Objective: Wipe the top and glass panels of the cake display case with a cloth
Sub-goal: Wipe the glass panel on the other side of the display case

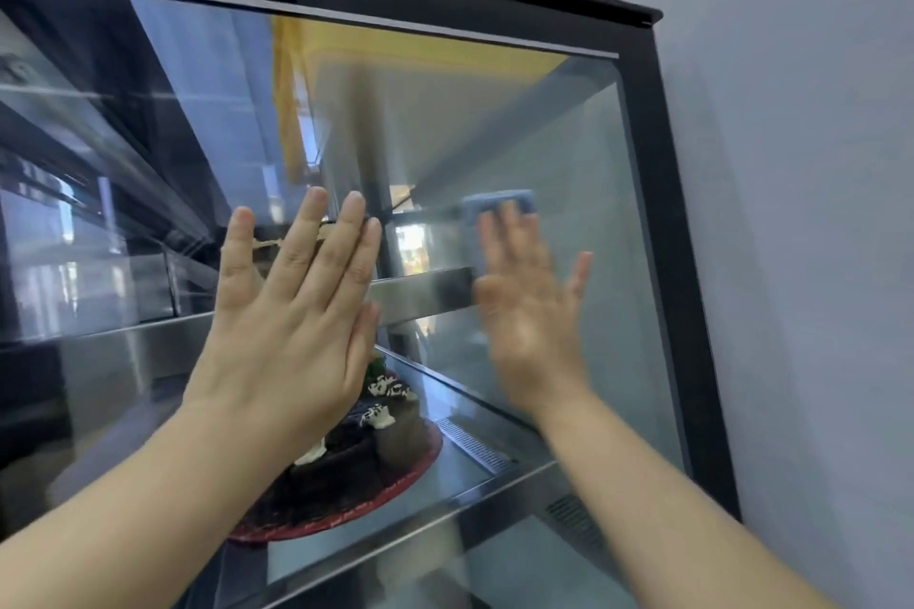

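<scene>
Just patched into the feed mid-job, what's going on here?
A person is wiping the glass panel of a cake display case. The right hand presses a blue cloth flat against the glass, near the right side of the panel; the hand is blurred. The left hand lies open and flat on the glass beside it, holding nothing. Behind the glass, a dark chocolate cake sits on a red board on the lower shelf.

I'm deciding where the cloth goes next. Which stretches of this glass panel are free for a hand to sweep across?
Free: the glass panel between the top frame and both hands, and the strip between the right hand with its blue cloth and the right frame. Crowded: mid-panel, where the left hand lies flat.
</scene>
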`<state>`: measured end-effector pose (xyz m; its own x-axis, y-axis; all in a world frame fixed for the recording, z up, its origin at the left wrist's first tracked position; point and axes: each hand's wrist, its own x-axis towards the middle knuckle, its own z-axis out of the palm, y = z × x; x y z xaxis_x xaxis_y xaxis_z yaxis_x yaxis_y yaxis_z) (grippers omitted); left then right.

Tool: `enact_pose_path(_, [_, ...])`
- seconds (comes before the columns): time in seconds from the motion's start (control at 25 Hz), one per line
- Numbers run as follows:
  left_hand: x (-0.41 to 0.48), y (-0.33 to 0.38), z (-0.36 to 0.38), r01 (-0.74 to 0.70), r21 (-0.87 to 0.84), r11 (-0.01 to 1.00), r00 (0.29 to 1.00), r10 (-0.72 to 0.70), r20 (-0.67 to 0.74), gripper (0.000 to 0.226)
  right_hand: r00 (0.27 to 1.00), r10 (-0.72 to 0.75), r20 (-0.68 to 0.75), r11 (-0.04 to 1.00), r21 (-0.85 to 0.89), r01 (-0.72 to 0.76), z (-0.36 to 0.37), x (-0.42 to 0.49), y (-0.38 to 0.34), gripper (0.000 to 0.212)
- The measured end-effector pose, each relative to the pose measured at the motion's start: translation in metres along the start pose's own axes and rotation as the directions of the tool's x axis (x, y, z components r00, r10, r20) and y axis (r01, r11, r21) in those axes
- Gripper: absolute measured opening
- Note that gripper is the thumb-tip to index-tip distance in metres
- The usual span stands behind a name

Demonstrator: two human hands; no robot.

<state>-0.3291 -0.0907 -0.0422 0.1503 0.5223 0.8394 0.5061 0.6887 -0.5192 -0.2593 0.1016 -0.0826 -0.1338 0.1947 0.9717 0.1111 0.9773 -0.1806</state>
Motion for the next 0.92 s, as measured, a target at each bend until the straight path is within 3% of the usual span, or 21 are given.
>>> enact_pose_path(0.08, [0.001,0.001,0.004,0.016,-0.027,1.000,1.000,-0.016,-0.001,0.057,0.922,0.385,-0.047,0.922,0.055,-0.383,-0.007,0.004,0.022,0.070])
enact_pose_path(0.12, [0.000,0.001,0.006,0.018,-0.035,0.999,1.000,-0.018,-0.007,0.057,0.885,0.463,-0.050,0.886,0.056,-0.460,-0.006,-0.005,0.018,0.071])
enact_pose_path(0.16, [-0.001,0.000,0.008,0.016,-0.033,0.999,1.000,-0.017,-0.018,0.058,0.899,0.437,-0.033,0.899,0.046,-0.435,-0.004,-0.020,0.002,0.070])
enact_pose_path(0.24, [-0.003,-0.002,0.009,0.002,-0.009,1.000,0.999,-0.002,-0.044,0.058,0.997,0.063,0.036,0.997,-0.043,-0.061,0.012,-0.069,-0.025,0.065])
enact_pose_path(0.28, [-0.004,0.000,0.007,0.003,-0.014,1.000,0.998,-0.004,-0.057,0.058,0.986,-0.158,0.058,0.980,-0.116,0.163,0.017,-0.088,-0.016,0.064])
enact_pose_path(0.32, [-0.007,0.004,0.005,0.022,-0.044,0.999,0.997,-0.025,-0.075,0.057,0.957,-0.280,0.076,0.946,-0.146,0.289,0.014,-0.094,0.006,0.064])
enact_pose_path(0.36, [-0.012,0.010,0.003,0.038,-0.089,0.995,0.995,-0.045,-0.086,0.056,0.969,-0.235,0.077,0.953,-0.176,0.245,0.010,-0.091,0.032,0.065])
enact_pose_path(0.4, [-0.023,0.021,0.002,0.037,-0.127,0.991,0.996,-0.047,-0.081,0.056,0.999,-0.009,0.054,0.982,-0.190,0.019,0.002,-0.085,0.055,0.067])
enact_pose_path(0.44, [-0.036,0.034,0.000,0.022,-0.150,0.988,0.997,-0.033,-0.071,0.055,0.952,0.304,-0.025,0.942,-0.137,-0.305,-0.008,-0.077,0.066,0.070])
enact_pose_path(0.48, [-0.053,0.049,0.002,0.006,-0.168,0.986,0.998,-0.016,-0.057,0.055,0.834,0.549,-0.053,0.831,-0.066,-0.552,-0.011,-0.075,0.065,0.074])
enact_pose_path(0.52, [-0.074,0.059,0.005,0.005,-0.178,0.984,0.999,-0.012,-0.038,0.055,0.768,0.639,-0.049,0.768,-0.021,-0.640,-0.006,-0.082,0.050,0.076])
enact_pose_path(0.56, [-0.095,0.064,0.011,0.011,-0.181,0.983,1.000,-0.012,-0.008,0.054,0.825,0.565,-0.012,0.825,-0.003,-0.565,0.003,-0.096,0.025,0.072])
enact_pose_path(0.6, [-0.113,0.066,0.018,-0.018,-0.168,0.986,0.999,0.026,0.046,0.053,0.945,0.325,0.029,0.944,-0.067,-0.322,0.015,-0.121,-0.003,0.065])
enact_pose_path(0.64, [-0.127,0.064,0.027,-0.075,-0.131,0.989,0.990,0.090,0.109,0.050,0.997,0.044,0.065,0.991,-0.130,-0.035,0.025,-0.145,-0.015,0.059])
enact_pose_path(0.68, [-0.136,0.062,0.034,-0.115,-0.089,0.989,0.976,0.129,0.173,0.045,0.981,-0.164,0.104,0.974,-0.138,0.178,0.028,-0.158,-0.009,0.056])
enact_pose_path(0.72, [-0.140,0.059,0.036,-0.122,-0.068,0.990,0.966,0.134,0.221,0.043,0.964,-0.235,0.124,0.960,-0.126,0.250,0.026,-0.158,0.011,0.054])
enact_pose_path(0.76, [-0.139,0.057,0.037,-0.116,-0.067,0.991,0.960,0.129,0.248,0.043,0.992,-0.096,0.082,0.986,-0.132,0.106,0.025,-0.154,0.032,0.053])
enact_pose_path(0.8, [-0.138,0.057,0.037,-0.103,-0.077,0.992,0.961,0.119,0.248,0.045,0.981,0.196,0.001,0.979,-0.059,-0.196,0.020,-0.147,0.044,0.053])
enact_pose_path(0.84, [-0.137,0.060,0.035,-0.083,-0.092,0.992,0.968,0.102,0.229,0.047,0.883,0.468,-0.031,0.883,0.047,-0.467,0.013,-0.144,0.045,0.054])
enact_pose_path(0.88, [-0.136,0.062,0.034,-0.066,-0.109,0.992,0.974,0.088,0.210,0.049,0.779,0.627,-0.026,0.775,0.130,-0.619,0.015,-0.151,0.036,0.054])
enact_pose_path(0.92, [-0.135,0.064,0.033,-0.047,-0.121,0.992,0.975,0.072,0.212,0.049,0.784,0.620,-0.012,0.779,0.132,-0.614,0.021,-0.167,0.016,0.054])
